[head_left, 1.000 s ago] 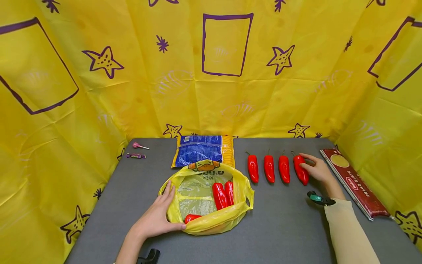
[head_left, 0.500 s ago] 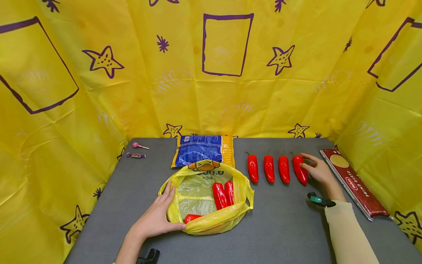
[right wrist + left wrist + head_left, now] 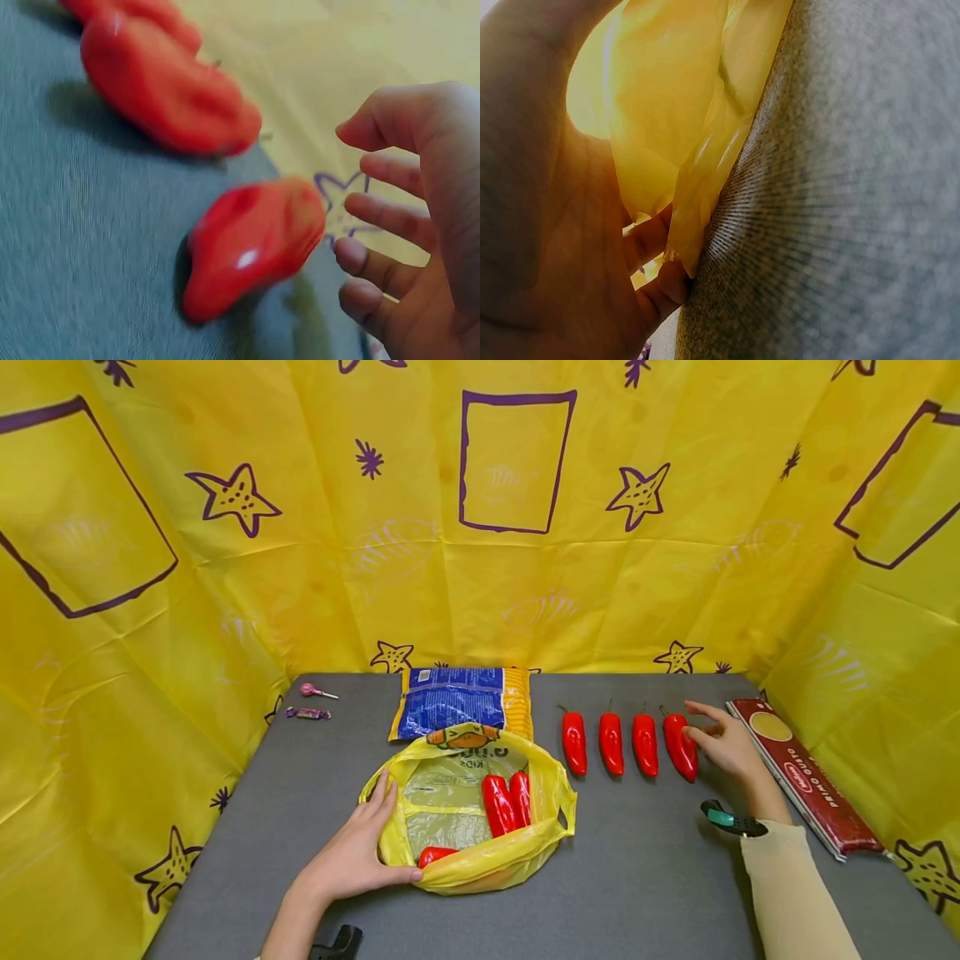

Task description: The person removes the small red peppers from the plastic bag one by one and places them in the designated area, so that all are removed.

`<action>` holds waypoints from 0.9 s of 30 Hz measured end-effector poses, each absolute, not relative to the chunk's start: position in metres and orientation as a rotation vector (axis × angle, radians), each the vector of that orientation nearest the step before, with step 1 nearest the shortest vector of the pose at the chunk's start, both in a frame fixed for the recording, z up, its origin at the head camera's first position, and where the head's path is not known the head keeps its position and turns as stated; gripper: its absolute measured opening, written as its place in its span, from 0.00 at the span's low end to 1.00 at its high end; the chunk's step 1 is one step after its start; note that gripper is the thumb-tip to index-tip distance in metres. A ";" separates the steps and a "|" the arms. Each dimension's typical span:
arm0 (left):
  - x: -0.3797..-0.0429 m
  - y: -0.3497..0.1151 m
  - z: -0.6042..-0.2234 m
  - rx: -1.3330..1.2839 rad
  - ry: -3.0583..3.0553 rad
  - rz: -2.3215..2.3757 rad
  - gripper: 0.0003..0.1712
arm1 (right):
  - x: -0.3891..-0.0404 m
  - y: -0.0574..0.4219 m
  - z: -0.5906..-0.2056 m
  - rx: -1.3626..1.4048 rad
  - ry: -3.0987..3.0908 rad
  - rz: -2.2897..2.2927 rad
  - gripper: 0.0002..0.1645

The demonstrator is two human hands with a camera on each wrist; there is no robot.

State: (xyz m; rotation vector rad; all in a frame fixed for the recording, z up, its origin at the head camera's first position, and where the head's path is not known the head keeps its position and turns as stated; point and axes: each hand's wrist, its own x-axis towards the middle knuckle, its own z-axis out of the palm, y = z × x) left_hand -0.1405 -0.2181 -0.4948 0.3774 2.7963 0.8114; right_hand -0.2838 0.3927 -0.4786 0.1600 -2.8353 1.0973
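My left hand (image 3: 352, 853) holds the left side of an open yellow plastic bag (image 3: 517, 858), its fingers along the rim and its thumb at the front edge. In the left wrist view the fingers bend round the bag's thin film (image 3: 652, 97). Three red chili peppers (image 3: 498, 807) show inside the bag, partly hidden by its wall. To the right, several more lie in a row on the table. Beside the rightmost chili pepper (image 3: 680, 750) is my right hand (image 3: 727, 745), fingers spread and loosely bent. The right wrist view shows a gap between its fingertips and that pepper (image 3: 255, 244).
A blue and yellow packet (image 3: 457, 702) lies behind the bag. At the right, a long dark red packet (image 3: 806, 777) lies close to my right forearm. A pink lollipop (image 3: 311, 691) and a purple wrapped candy (image 3: 307, 714) are at the back left. Yellow cloth (image 3: 517, 593) walls the grey table.
My right hand has drawn slightly away from the rightmost chili pepper and its fingers have spread. That pepper has shifted slightly left. My left hand stays at the bag.
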 end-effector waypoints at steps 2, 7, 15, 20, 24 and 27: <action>-0.140 -0.218 -0.495 0.375 2.795 0.810 0.83 | -0.281 0.386 -0.473 0.206 -2.787 1.069 0.33; -0.140 -0.218 -0.495 0.370 2.781 0.826 0.82 | -0.275 0.365 -0.459 0.299 -2.694 1.043 0.33; -0.140 -0.219 -0.495 0.394 2.786 0.837 0.82 | -0.266 0.321 -0.441 0.414 -2.583 1.062 0.33; -0.140 -0.219 -0.497 0.387 2.772 0.842 0.82 | -0.260 0.292 -0.439 0.571 -2.509 1.081 0.32; -0.140 -0.220 -0.496 0.390 2.775 0.849 0.80 | -0.259 0.267 -0.439 0.678 -2.474 1.120 0.32; -0.141 -0.220 -0.495 0.383 2.780 0.859 0.75 | -0.259 0.249 -0.436 0.738 -2.476 1.153 0.33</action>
